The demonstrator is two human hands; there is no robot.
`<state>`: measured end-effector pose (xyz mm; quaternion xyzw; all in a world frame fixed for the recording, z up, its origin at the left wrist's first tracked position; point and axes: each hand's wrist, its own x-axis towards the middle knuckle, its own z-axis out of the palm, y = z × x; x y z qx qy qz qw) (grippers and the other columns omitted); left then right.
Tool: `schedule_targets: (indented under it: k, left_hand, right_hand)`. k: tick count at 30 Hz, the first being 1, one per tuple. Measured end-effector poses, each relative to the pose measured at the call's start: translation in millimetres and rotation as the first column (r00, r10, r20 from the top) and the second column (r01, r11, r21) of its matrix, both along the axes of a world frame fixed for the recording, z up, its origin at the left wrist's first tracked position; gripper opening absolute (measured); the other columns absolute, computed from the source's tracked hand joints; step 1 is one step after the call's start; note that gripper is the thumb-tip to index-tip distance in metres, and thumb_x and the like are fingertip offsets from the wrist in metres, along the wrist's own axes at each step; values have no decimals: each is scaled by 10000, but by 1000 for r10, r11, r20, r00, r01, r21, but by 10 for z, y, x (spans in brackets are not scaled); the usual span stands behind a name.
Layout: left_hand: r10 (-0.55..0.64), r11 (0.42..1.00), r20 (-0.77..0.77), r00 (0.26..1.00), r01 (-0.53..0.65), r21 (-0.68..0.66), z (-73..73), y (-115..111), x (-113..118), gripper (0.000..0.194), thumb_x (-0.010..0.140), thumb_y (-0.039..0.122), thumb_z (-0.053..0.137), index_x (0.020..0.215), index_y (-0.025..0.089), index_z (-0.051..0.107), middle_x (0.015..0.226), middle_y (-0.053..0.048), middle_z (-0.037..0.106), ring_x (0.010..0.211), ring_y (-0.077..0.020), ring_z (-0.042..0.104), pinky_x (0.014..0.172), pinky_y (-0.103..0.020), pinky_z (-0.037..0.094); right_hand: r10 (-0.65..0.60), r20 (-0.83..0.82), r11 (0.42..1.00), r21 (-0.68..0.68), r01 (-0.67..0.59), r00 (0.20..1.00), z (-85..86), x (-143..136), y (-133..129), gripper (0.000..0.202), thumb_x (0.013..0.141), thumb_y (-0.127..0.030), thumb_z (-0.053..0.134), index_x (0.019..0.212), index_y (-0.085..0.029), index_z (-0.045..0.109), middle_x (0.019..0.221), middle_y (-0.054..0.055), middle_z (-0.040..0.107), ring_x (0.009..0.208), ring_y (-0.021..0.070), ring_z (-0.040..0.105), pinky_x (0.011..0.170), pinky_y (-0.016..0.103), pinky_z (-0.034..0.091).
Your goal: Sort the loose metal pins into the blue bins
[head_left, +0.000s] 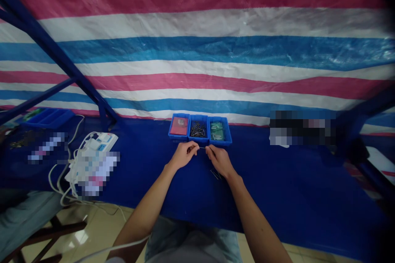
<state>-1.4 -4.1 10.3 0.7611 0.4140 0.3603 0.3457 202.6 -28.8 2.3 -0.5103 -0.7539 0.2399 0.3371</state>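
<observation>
My left hand (184, 154) and my right hand (219, 159) face each other just in front of the blue bins. Between their pinched fingertips runs a thin, light metal rod (202, 148); its ends are hidden by the fingers. Several slim metal rods (215, 174) lie on the table beside my right wrist. Behind the hands, the middle blue bin (199, 139) holds many dark slim metal pieces. The left bin (179, 137) contains something flat and red, and the right bin (220, 143) has green-and-white small pieces.
A blue table (277, 197) spans the view, with a striped sheet (197, 53) behind it. At left are a white power strip (108, 141), tangled cables and a blue tray (49, 118). Dark blurred items (304, 129) sit at right. Another person's leg (27, 218) shows lower left.
</observation>
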Motion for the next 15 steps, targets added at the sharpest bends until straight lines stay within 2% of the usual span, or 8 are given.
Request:
schedule_targets:
  k: [3,6,9,11,15]
  left_hand:
    - [48,999,11,999,-49,16,-1,-31,-25,288,984,367,518,875,154,679,658,-9,671,581,-119,577,608,-217,408]
    - [171,983,64,983,-175,51,6,-49,-51,318,975,395,527,882,145,699,614,-1,644,554,-115,564,615,-217,425]
    - [337,933,100,936,-346,96,52,1,-50,360,959,428,551,939,128,748,536,18,583,511,-110,527,612,-222,427]
    - [426,891,68,902,-431,139,113,70,-33,369,948,434,568,988,133,777,504,32,530,498,-104,484,607,-223,411]
    - [406,906,-79,911,-389,169,343,134,16,389,883,401,669,1221,215,720,481,75,435,458,-78,401,556,-203,347]
  right_hand:
    - [-10,-14,1000,-9,10,1000,0,6,2,434,1059,-424,323,777,-218,581,647,-3,608,603,154,591,627,243,398]
    - [-12,-27,1000,-11,12,1000,-3,14,8,449,1057,-438,326,793,-213,612,664,2,625,625,160,608,635,244,404]
    - [-15,-34,1000,-4,15,999,0,17,11,465,1056,-452,321,811,-210,634,685,11,637,659,170,623,635,244,405]
    - [-13,-40,1000,-4,13,999,5,17,10,474,1056,-457,315,816,-210,640,696,15,644,670,174,628,634,245,405]
    - [-16,-55,1000,-4,16,998,11,16,5,478,1055,-461,315,811,-208,639,705,21,654,673,178,631,636,247,406]
